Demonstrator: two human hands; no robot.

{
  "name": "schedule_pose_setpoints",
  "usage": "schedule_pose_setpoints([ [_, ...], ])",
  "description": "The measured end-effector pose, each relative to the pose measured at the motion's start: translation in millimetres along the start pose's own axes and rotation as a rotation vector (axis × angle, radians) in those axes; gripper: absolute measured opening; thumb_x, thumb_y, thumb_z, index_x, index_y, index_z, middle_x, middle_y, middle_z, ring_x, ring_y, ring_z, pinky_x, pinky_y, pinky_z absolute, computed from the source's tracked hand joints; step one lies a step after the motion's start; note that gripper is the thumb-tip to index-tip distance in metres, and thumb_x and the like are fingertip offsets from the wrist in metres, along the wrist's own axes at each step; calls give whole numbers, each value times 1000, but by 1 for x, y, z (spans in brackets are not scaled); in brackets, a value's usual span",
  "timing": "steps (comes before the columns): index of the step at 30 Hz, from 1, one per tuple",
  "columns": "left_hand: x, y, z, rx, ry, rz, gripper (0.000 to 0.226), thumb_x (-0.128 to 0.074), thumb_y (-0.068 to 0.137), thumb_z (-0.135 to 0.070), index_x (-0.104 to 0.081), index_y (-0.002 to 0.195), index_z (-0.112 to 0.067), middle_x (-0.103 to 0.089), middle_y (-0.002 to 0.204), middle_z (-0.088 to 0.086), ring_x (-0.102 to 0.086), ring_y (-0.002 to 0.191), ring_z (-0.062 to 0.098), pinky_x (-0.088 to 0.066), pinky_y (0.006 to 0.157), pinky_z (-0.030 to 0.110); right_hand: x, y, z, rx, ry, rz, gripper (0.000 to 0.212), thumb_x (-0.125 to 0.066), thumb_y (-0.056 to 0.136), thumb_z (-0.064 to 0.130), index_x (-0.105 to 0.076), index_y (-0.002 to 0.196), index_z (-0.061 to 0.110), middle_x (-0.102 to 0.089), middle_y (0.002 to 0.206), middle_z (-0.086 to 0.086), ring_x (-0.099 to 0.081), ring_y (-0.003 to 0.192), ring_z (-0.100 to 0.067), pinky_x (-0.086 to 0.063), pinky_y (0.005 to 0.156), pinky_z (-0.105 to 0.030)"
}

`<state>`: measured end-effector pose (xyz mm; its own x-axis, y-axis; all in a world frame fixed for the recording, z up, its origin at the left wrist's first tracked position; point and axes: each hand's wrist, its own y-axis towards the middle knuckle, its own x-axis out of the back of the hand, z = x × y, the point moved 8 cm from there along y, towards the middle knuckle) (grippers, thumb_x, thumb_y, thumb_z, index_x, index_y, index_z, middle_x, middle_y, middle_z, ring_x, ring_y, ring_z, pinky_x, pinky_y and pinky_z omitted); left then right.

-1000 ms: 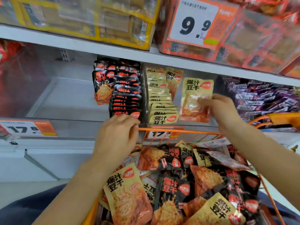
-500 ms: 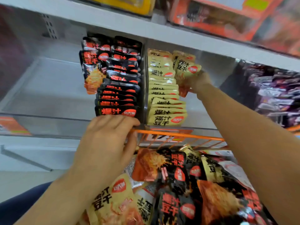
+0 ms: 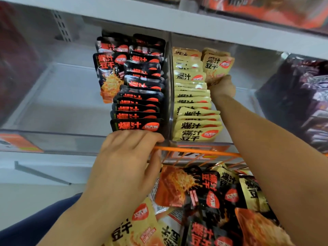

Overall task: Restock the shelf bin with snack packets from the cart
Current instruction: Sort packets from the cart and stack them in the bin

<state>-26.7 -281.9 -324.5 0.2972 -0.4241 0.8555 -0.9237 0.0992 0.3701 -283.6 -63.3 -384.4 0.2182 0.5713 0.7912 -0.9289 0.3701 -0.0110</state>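
Observation:
My right hand (image 3: 222, 87) reaches deep into the clear shelf bin (image 3: 170, 96) and grips a yellow snack packet (image 3: 216, 68) by its lower edge, holding it upright at the back right, beside a row of yellow packets (image 3: 193, 110). Left of the clear divider stands a row of black packets (image 3: 140, 103). My left hand (image 3: 127, 164) curls over the orange wire rim of the cart (image 3: 200, 152), thumb underneath. The cart below holds several loose black and yellow packets (image 3: 209, 201).
The shelf section (image 3: 58, 96) left of the black packets is bare behind a clear front lip. Purple packets (image 3: 305, 103) fill the bin at far right. An upper shelf edge (image 3: 177, 20) runs overhead. An orange price tag (image 3: 19, 142) sits at lower left.
My right hand carried the yellow packet from in front of the shelf into the back right of the bin. The view tilted down and closer. My left hand stayed on the cart rim.

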Motion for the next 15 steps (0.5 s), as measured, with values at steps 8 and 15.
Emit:
schedule_pose_setpoints([
  [8, -1, 1, 0, -6, -2, -25, 21, -54, 84, -25, -64, 102, -21, -65, 89, -9, -59, 82, 17, -32, 84, 26, -13, 0, -2, -75, 347, 114, 51, -55, 91, 23, -38, 138, 13, -57, 127, -8, -54, 115, -26, -44, 84, -30],
  [15, 1, 1, -2, -9, -50, -46, 19, -56, 81, -23, -65, 97, -19, -67, 90, -4, -59, 84, 23, -33, 80, 30, 57, -35, 18, 59, 314, -208, 67, -56, 88, 20, -24, 144, 5, -40, 145, -10, -40, 133, -21, -30, 106, -22],
])
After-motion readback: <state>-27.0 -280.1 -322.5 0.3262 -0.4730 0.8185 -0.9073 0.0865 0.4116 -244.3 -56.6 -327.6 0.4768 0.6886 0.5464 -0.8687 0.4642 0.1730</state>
